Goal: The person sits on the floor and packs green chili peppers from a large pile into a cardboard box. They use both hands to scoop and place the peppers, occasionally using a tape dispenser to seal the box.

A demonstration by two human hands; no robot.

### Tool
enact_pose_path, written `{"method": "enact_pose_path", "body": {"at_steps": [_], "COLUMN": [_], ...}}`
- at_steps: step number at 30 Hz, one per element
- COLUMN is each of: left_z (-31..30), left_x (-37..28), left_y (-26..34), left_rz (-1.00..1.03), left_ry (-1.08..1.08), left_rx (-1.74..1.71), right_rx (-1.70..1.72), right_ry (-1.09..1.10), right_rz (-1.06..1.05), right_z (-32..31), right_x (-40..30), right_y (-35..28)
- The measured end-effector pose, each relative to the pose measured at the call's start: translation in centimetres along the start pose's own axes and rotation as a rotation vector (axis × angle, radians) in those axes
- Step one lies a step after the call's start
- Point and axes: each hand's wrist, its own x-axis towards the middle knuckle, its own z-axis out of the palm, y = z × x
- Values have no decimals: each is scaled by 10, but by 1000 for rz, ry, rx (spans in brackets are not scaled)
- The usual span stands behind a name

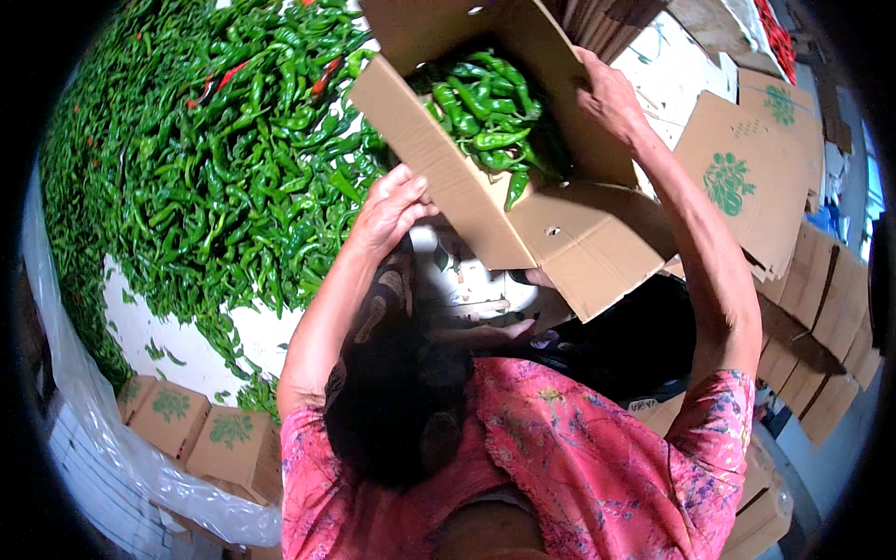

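Note:
An open cardboard box (448, 164) tilts in front of me with its near flap (595, 238) folded out. Glossy green peppers (490, 105) lie inside it, and one hangs towards the near opening. My left hand (392, 206) has its fingers curled at the outer face of the box's left side. On the opposite side, my right hand (609, 91) grips the edge of the right wall, thumb and fingers partly hidden behind the cardboard. To the left spreads a large heap of green peppers (231, 161), with a few red ones among them.
Flat cardboard sheets with green prints (742, 175) lie stacked at the right. Further cartons (815, 280) stand beyond them. Closed printed boxes (224, 434) sit at the lower left beside clear plastic sheeting (175, 490). Red peppers (777, 42) show at the upper right.

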Motion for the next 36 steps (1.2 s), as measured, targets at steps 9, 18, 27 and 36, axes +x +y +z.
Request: {"method": "enact_pose_path", "body": {"at_steps": [9, 18, 27, 36], "left_z": [17, 5, -107, -119], "left_x": [-3, -59, -227, -186], "left_y": [-4, 25, -32, -19], "left_rz": [67, 88, 229, 479], "left_ry": [70, 305, 989, 987], "left_rx": [-112, 484, 1402, 1523], "right_rx": [-112, 59, 817, 725], "right_ry": [-14, 191, -451, -317], "right_rz": [-21, -493, -233, 41], "right_z": [-9, -55, 76, 235], "right_x": [9, -92, -164, -149], "right_y": [-4, -118, -190, -206]}}
